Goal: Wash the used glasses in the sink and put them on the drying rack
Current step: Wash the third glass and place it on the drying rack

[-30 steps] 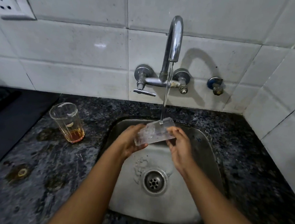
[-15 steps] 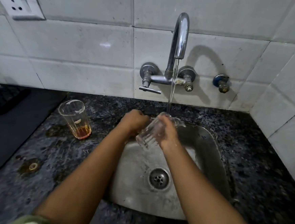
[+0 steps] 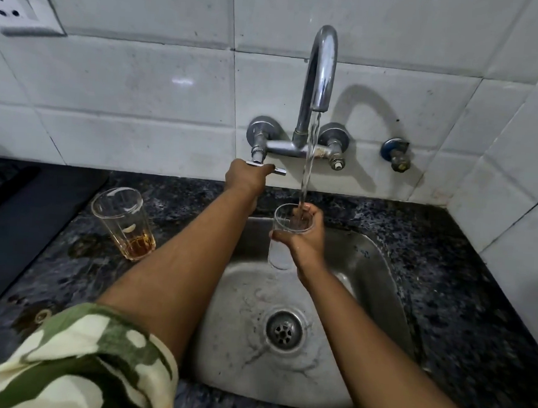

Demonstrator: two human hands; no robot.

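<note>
We hold one glass (image 3: 286,237) upright in the grip of our right hand (image 3: 303,238), closed around it, in the middle of the frame above the sink (image 3: 384,277), and the water from the tap (image 3: 320,69) runs into it. Our left hand (image 3: 245,178) is closed on the tap handle (image 3: 278,169). The second glass (image 3: 124,221), with brown liquid inside, stands unwashed on the desk (image 3: 477,317) at left. No drying rack is visible, so we judge the task about half done at most.
</note>
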